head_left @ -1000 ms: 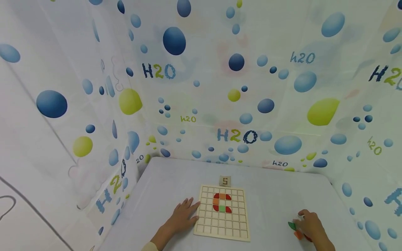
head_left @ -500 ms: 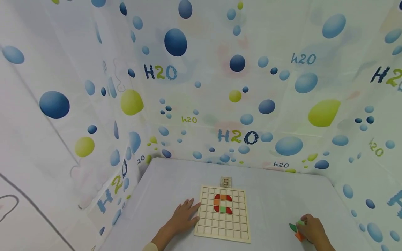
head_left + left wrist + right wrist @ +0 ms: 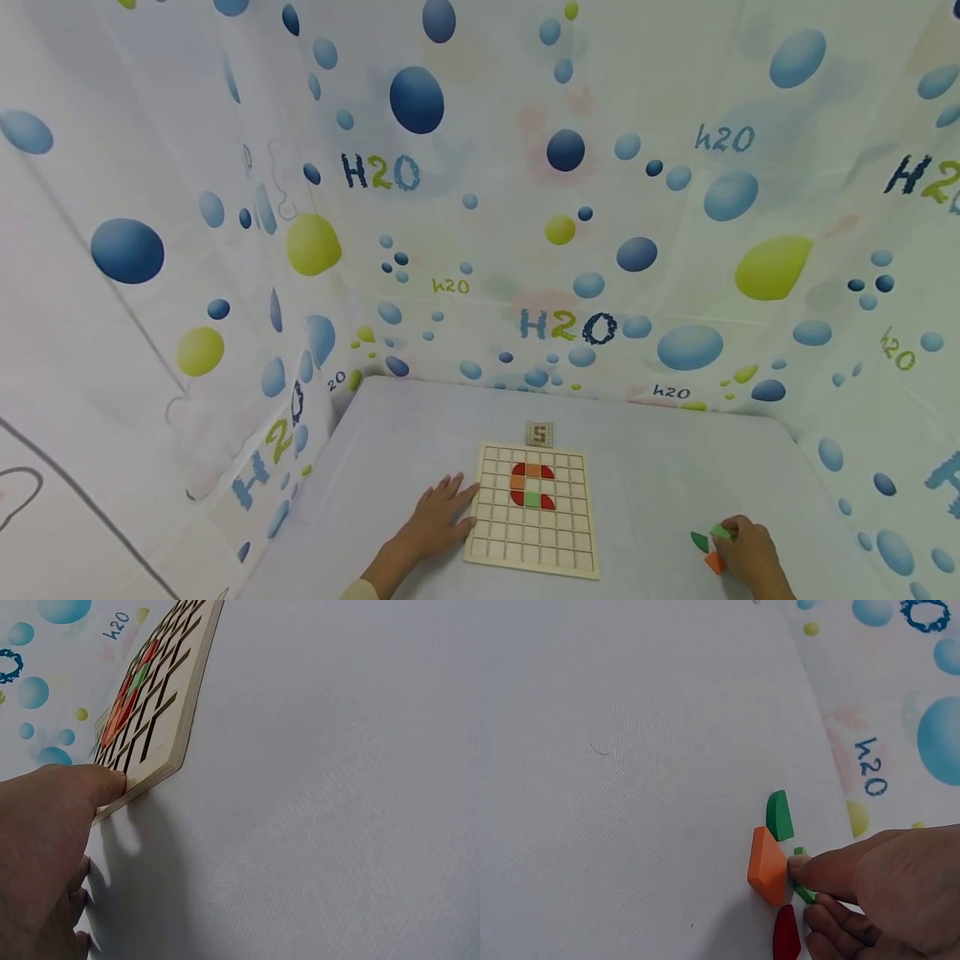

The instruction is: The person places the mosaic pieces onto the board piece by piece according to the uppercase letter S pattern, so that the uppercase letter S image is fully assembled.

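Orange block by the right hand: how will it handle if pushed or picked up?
Likely stiff: the orange block has crisp, straight edges and no visible bend. It appears to lie flat, so it would probably slide rather than roll or tip. A push might knock the dark green piece, which sits right by its corner.

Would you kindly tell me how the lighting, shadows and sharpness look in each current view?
Left wrist view: dim, a dark shadow on the white surface beside the left hand; right wrist view: also dim, a softer shadow beside the red piece; head view: brighter, but the small card is too soft to read for certain.
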`<state>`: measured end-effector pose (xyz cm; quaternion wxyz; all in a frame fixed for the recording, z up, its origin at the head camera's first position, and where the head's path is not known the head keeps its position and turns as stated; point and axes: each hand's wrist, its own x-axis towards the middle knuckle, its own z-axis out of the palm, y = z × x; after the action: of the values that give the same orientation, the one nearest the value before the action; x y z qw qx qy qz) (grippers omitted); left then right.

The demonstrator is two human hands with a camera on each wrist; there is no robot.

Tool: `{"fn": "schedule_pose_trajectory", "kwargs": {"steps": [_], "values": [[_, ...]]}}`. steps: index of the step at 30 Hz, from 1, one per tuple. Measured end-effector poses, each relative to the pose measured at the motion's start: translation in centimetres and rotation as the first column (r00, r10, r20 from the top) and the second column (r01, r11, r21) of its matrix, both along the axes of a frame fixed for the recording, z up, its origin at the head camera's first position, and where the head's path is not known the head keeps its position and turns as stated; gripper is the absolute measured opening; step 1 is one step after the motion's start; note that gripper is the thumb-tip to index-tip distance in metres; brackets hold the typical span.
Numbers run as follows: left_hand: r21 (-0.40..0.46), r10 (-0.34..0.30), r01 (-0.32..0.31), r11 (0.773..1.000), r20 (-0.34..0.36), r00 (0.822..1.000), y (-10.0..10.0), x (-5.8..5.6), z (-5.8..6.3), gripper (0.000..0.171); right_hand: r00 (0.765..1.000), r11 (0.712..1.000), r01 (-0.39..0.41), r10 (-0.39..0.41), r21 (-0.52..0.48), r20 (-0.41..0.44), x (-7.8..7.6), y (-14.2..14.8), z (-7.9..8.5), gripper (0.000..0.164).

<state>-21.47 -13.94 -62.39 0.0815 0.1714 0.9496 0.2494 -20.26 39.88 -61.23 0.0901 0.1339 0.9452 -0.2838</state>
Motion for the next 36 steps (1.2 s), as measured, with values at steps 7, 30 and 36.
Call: {"fn": "schedule_pose_trajectory", "kwargs": {"steps": [7, 30, 36], "values": [[0.0, 0.003, -0.003, 1.0, 0.006, 1.0, 0.0, 0.1, 0.0, 0.06, 0.998, 0.999, -0.033, 0.033, 0.01, -0.044, 0.2, -0.2, 0.1, 0.031], [0.002, 0.005, -0.005, 1.0, 0.016, 1.0, 0.0, 0.1, 0.5, 0.059, 0.968, 0.981, -0.185, 0.174, -0.049, -0.179, -2.4, -14.0, 0.6, 0.024], [0.003, 0.0, 0.0, 1.0, 0.021, 1.0, 0.0, 0.1, 0.7, 0.059, 0.95, 0.952, -0.259, 0.221, -0.163, -0.219, -2.3, -17.6, 0.1, 0.026]]}}
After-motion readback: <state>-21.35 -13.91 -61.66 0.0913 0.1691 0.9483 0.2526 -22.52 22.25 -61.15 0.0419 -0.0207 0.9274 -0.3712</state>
